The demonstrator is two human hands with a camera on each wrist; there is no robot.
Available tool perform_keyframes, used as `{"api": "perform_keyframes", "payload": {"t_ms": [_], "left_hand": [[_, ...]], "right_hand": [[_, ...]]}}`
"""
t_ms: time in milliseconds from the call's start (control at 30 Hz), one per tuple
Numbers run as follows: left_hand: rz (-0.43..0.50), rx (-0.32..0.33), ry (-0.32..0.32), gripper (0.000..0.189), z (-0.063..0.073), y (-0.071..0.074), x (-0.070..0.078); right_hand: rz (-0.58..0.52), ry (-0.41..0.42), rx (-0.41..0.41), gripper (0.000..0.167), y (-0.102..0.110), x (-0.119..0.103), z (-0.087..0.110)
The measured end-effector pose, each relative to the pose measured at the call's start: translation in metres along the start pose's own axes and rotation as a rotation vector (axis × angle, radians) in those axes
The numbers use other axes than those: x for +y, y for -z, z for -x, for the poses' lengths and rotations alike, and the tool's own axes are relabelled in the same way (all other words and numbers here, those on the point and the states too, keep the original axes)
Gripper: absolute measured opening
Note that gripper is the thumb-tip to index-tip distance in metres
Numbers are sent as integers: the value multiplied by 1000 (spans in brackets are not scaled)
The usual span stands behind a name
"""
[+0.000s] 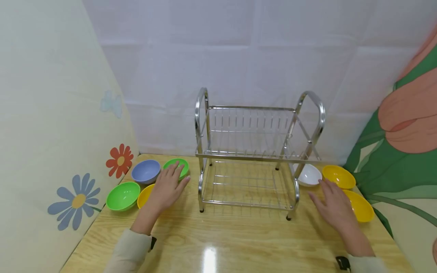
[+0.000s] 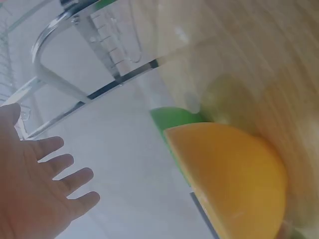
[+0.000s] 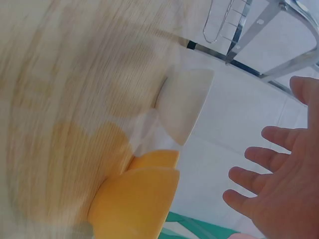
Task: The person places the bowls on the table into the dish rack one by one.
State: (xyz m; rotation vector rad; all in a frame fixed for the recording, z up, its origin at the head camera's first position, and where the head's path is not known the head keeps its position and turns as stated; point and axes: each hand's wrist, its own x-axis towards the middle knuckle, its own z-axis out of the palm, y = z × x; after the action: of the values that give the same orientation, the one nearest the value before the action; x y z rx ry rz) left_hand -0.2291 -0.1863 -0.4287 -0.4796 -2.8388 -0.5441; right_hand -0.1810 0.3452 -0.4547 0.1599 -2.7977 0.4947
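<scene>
In the head view my left hand point(image 1: 167, 187) hovers with spread fingers over a yellow bowl point(image 1: 145, 196) and the near side of a green bowl point(image 1: 181, 165). A blue bowl point(image 1: 146, 171) and a second green bowl point(image 1: 123, 196) stand farther left. My right hand point(image 1: 334, 204), fingers apart, is held above the table beside a white bowl point(image 1: 310, 175) and two yellow bowls, one behind point(image 1: 338, 176) and one to its right point(image 1: 362, 206). Both wrist views show the left palm point(image 2: 30, 194) and right palm point(image 3: 289, 184) holding nothing.
Between the hands a two-tier metal dish rack point(image 1: 252, 156) stands on the wooden table point(image 1: 239, 242). A white cloth point(image 1: 239, 68) hangs behind it. Flower-printed panels point(image 1: 51, 132) flank the table on left and right.
</scene>
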Motion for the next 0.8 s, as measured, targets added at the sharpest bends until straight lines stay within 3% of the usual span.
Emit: {"api": "perform_keyframes", "payload": {"t_ms": [333,600,800], "left_hand": [[60,119,-56,59,-10,29,17],[80,161,-90,62,-21,51,26],[90,188,-118,62,-30,69,33]], "right_hand": [[-48,-49,-20,65,8,22,14],[-34,-83,-18,67,14,32,22],[-37,-76,29,64,17,40,29]]}}
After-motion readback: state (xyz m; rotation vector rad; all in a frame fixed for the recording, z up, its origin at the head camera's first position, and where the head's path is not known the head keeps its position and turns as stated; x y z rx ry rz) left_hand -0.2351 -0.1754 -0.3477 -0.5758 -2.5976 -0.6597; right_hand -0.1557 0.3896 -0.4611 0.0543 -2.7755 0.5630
